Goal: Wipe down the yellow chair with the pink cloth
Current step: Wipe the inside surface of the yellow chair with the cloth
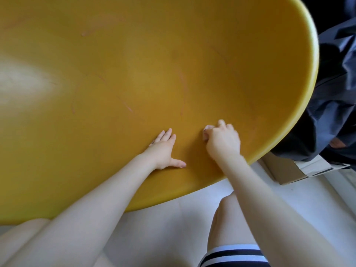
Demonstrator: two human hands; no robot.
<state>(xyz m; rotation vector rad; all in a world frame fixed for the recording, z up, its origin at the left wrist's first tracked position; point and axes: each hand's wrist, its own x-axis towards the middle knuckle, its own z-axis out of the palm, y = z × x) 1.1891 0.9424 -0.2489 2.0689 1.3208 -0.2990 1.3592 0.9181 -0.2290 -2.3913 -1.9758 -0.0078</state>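
Observation:
The yellow chair [134,74] fills most of the head view, a broad curved plastic surface with faint pinkish scuff marks. My left hand [163,149] lies flat on it near the front edge, fingers spread, holding nothing. My right hand [223,139] is curled into a fist pressed on the chair surface close to the right rim. A small pale pink bit of the pink cloth [205,134] peeks out at the fingertips; the rest is hidden inside the fist.
Dark blue-grey fabric [335,97] is bunched at the right beyond the chair rim. A cardboard box [289,170] sits on the pale floor below it. My knee [225,212] and striped shorts [231,255] are below the chair edge.

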